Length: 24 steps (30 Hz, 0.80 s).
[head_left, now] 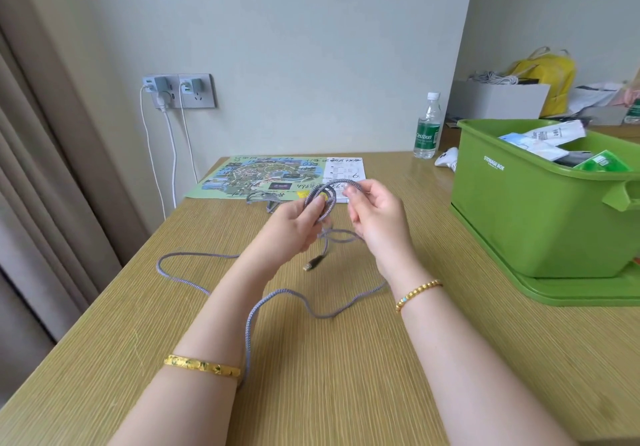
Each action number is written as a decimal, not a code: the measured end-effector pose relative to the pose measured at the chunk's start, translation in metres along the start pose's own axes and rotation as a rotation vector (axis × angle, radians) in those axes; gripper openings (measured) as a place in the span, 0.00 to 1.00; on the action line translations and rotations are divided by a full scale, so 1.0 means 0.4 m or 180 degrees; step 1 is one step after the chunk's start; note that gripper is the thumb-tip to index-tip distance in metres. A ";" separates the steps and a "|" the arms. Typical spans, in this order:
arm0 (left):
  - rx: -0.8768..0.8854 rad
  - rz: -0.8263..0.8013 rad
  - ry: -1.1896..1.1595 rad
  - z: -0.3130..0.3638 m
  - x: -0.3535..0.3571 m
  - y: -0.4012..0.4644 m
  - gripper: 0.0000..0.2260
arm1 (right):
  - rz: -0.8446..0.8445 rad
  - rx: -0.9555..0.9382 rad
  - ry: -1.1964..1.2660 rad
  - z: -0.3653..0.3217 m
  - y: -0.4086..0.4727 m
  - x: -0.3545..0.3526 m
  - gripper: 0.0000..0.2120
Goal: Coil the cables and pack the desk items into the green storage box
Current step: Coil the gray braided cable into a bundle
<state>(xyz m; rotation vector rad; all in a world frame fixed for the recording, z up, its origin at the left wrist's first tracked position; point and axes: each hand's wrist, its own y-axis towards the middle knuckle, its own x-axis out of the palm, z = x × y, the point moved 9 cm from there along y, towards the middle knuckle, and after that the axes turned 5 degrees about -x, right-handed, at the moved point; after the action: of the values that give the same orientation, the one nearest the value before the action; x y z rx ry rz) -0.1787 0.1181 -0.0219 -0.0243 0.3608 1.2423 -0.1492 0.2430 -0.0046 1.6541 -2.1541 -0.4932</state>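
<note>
The grey braided cable (249, 310) is partly wound into a small coil (323, 200) held up above the bench (346, 376), between the two hands. The left hand (294, 227) has its grip closed round the near side of the coil, fingers curled over the loops. The right hand (375, 217) pinches the cable at the top of the coil between thumb and fingertips. The rest of the cable hangs down and trails in loose bends across the bench toward the near edge, and its plug (311, 263) dangles just below the hands. To the right stands the green storage box (519, 220), already holding packets and papers. Behind the hands a printed map sheet (263, 177) lies flat, and a water bottle (428, 127) stands near the wall.
</note>
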 end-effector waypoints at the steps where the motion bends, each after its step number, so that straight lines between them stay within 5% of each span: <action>1: -0.0006 -0.0222 -0.0245 0.000 0.011 -0.003 0.16 | -0.0069 0.0065 0.0097 0.002 0.000 0.002 0.10; 6: -0.0130 0.0158 -0.0871 -0.015 -0.009 0.003 0.17 | -0.0634 0.0360 0.0219 0.015 -0.013 0.044 0.12; 9: 0.0083 0.0961 0.0442 -0.005 -0.052 0.000 0.18 | -0.0488 0.0522 0.0130 0.018 -0.010 0.024 0.13; 12: 0.0296 0.1248 0.0888 0.017 -0.060 -0.015 0.18 | -0.0631 0.0549 -0.0049 0.015 -0.015 0.024 0.12; 17: 0.0265 0.0921 0.1229 0.020 -0.046 -0.007 0.18 | -0.0918 0.0531 -0.0400 0.015 -0.024 0.042 0.07; 24: -0.0130 -0.0509 0.0214 -0.016 0.016 -0.019 0.14 | -0.1127 0.0192 -0.0600 -0.011 -0.027 0.044 0.02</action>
<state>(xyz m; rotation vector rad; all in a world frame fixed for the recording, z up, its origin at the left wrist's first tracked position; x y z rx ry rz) -0.1713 0.1200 -0.0313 -0.1277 0.3845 1.0923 -0.1423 0.2233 -0.0047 2.1127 -2.0218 -0.7160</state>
